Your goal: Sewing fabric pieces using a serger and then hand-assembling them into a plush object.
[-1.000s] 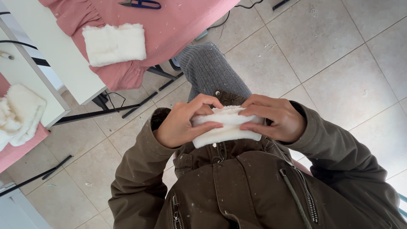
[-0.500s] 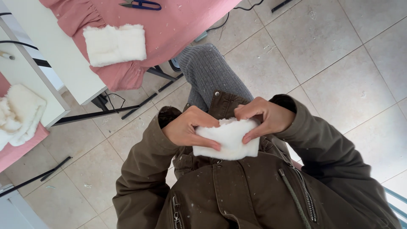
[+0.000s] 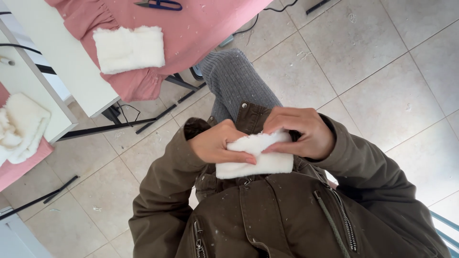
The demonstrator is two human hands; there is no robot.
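Pinching a fleece piece over the lap

Both hands grip one white fleece piece [image 3: 256,160] held just above the olive jacket [image 3: 267,220]. Left hand [image 3: 217,142] pinches its nine o'clock edge, thumb laid across the top; right hand [image 3: 302,134] clamps the one o'clock edge. A loosened pinch could probably drop it toward the tiled floor [image 3: 363,71].
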